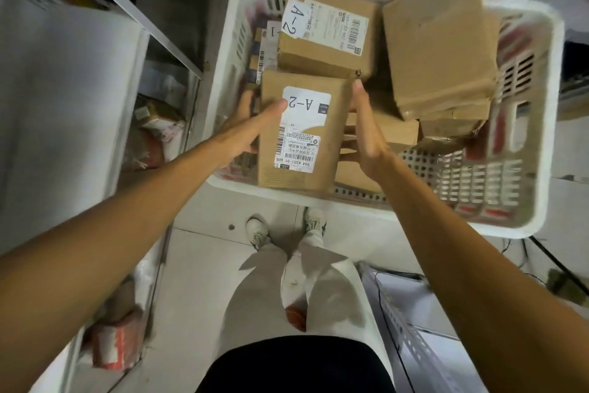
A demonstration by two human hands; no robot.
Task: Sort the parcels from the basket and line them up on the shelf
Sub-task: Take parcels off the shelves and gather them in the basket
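A white plastic basket [529,228] stands in front of me, full of brown cardboard parcels. My two hands hold the nearest parcel [298,174] between them; its white label reads A-2 and it tilts up over the basket's near rim. My left hand [242,134] grips its left edge, thumb on the top face and fingers behind the side. My right hand [363,134] presses flat against its right side with straight fingers. Behind it lies a second A-2 parcel [328,39]. A large plain box [439,48] leans at the right.
A white metal shelf [63,99] runs along my left, with bagged parcels [153,134] and a red-and-white one [114,341] on its lower levels. Another perforated shelf frame [411,329] is at lower right. More small parcels lie deep in the basket. My feet stand on tiled floor.
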